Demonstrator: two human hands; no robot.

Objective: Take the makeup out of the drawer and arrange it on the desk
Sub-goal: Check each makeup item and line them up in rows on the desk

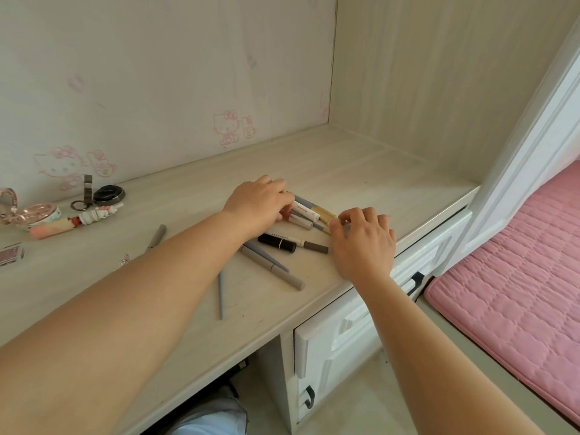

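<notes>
Several makeup pens and tubes lie in a loose cluster on the pale wood desk (361, 171). My left hand (259, 202) rests over the left ends of a small bundle of tubes (306, 211), its fingers curled round them. My right hand (362, 243) pinches the end of a gold-capped tube (326, 214) at the bundle's right. A black mascara (277, 241) and a brown pencil (314, 246) lie just in front. Two grey pens (273, 268) and a thin blue pencil (221, 296) lie nearer the front edge. A grey pen (156, 237) lies further left.
At the far left stand a rose-gold compact (34, 216), a pink tube (51, 229), a dark round case (108, 195) and a small patterned box (11, 254). White drawers (332, 334) with black handles sit under the desk's right part. A pink mattress (518, 265) lies to the right.
</notes>
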